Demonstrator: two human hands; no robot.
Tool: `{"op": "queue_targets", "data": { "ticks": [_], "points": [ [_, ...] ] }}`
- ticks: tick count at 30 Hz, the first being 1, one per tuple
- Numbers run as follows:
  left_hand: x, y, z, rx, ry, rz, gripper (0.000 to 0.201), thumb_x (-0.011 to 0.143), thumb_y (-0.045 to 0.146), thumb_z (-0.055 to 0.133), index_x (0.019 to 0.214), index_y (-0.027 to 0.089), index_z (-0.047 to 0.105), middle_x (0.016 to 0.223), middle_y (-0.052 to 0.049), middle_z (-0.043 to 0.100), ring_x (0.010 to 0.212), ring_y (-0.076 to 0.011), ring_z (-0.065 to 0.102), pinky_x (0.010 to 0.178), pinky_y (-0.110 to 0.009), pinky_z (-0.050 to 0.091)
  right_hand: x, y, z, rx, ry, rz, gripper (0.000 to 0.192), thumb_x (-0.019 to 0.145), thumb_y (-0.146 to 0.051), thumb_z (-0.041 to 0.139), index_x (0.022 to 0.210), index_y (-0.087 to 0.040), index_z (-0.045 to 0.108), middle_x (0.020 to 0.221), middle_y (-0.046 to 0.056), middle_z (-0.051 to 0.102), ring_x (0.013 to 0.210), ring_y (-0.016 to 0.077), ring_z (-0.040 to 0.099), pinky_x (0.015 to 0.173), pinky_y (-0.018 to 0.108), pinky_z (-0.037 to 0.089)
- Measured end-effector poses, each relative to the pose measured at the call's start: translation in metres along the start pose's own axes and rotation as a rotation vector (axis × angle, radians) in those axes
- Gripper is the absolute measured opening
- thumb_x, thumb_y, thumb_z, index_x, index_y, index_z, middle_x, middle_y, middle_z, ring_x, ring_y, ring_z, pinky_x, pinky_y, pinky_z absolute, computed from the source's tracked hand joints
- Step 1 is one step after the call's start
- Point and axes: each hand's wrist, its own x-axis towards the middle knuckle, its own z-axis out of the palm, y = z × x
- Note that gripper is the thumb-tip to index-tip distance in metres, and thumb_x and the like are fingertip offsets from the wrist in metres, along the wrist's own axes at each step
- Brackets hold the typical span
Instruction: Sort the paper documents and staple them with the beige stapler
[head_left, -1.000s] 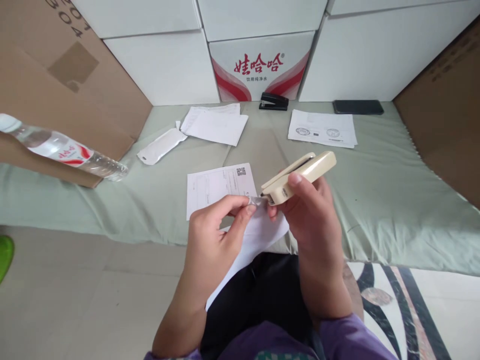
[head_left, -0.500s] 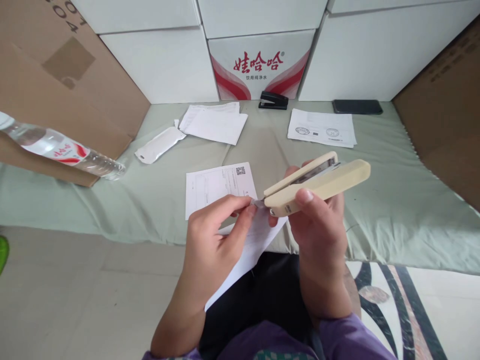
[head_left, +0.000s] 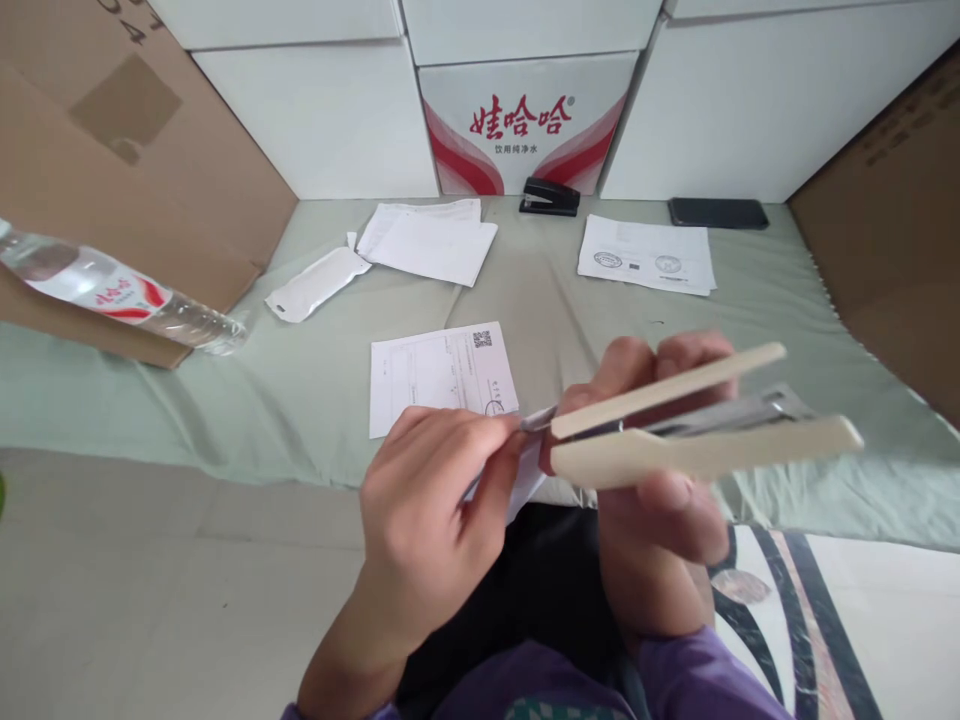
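Two hands busy: right hand [head_left: 660, 500] grips stiff, light beige stapler [head_left: 697, 440], left hand [head_left: 435, 510] pinches flimsy paper [head_left: 529, 475] at its 9 o'clock tip.

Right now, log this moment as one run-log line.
left hand: pinching white paper | right hand: gripping beige stapler, metal tip at paper's corner | nearby: printed sheet on green cloth

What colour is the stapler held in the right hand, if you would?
Cream or beige stapler, head view.
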Motion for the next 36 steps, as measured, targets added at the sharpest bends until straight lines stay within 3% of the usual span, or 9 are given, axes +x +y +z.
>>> {"op": "queue_targets", "data": {
  "ticks": [3,8,11,21,25,31,36],
  "points": [
    [-0.003,0.001,0.001,0.041,0.044,0.079,0.018,0.088,0.007,0.064,0.099,0.021,0.069,0.08,-0.002,0.073,0.072,-0.0163,0.067,0.071,-0.032,0.051,-0.007,-0.003,0.007,-0.033,-0.001,-0.071,0.043,0.072,-0.037,0.076,0.099,-0.035,0.043,0.079,-0.001,0.055,0.061,0.0198,0.059,0.051,0.039,0.054],
    [-0.006,0.002,0.001,0.117,0.079,0.129,0.016,0.09,0.011,0.065,0.102,0.021,0.068,0.079,-0.002,0.074,0.072,-0.0169,0.069,0.071,-0.032,0.051,-0.015,-0.002,0.013,-0.125,0.107,-0.101,0.047,0.071,-0.042,0.076,0.099,-0.036,0.039,0.078,-0.001,0.054,0.063,0.0226,0.059,0.056,0.043,0.055],
    [-0.007,0.003,0.001,0.144,0.078,0.146,0.016,0.089,0.011,0.066,0.102,0.021,0.069,0.077,-0.002,0.073,0.07,-0.0165,0.068,0.069,-0.032,0.051,-0.013,-0.003,0.013,-0.062,0.073,-0.125,0.045,0.07,-0.036,0.075,0.098,-0.036,0.04,0.078,-0.002,0.053,0.059,0.0208,0.057,0.052,0.041,0.054],
    [-0.006,0.005,-0.001,0.125,0.049,0.17,0.016,0.09,0.011,0.065,0.102,0.02,0.07,0.079,-0.003,0.075,0.069,-0.0162,0.069,0.068,-0.032,0.052,0.0,-0.011,0.0,-0.093,-0.015,0.11,0.048,0.072,-0.054,0.071,0.098,-0.033,0.037,0.074,-0.002,0.052,0.051,0.0196,0.057,0.038,0.034,0.043],
    [-0.006,0.006,-0.001,0.109,0.044,0.164,0.017,0.088,0.008,0.066,0.1,0.02,0.069,0.078,-0.002,0.074,0.068,-0.016,0.068,0.068,-0.032,0.052,0.003,-0.009,-0.001,-0.044,-0.05,0.111,0.049,0.072,-0.055,0.073,0.099,-0.034,0.038,0.073,-0.002,0.053,0.049,0.0194,0.059,0.038,0.033,0.044],
    [-0.007,0.006,-0.002,0.081,0.035,0.13,0.012,0.09,0.014,0.065,0.099,0.021,0.069,0.076,-0.002,0.073,0.066,-0.016,0.067,0.067,-0.032,0.051,0.001,-0.008,-0.003,-0.164,-0.021,0.145,0.057,0.07,-0.07,0.071,0.103,-0.036,0.041,0.074,0.0,0.056,0.06,0.0247,0.065,0.044,0.038,0.049],
    [-0.005,0.008,-0.003,0.076,0.023,0.114,0.014,0.089,0.009,0.064,0.096,0.021,0.067,0.075,-0.001,0.071,0.065,-0.0148,0.066,0.068,-0.032,0.049,-0.002,-0.006,-0.001,-0.124,0.015,0.082,0.048,0.072,-0.057,0.075,0.101,-0.036,0.043,0.073,-0.001,0.05,0.061,0.0229,0.059,0.041,0.036,0.048]
  ]
}}
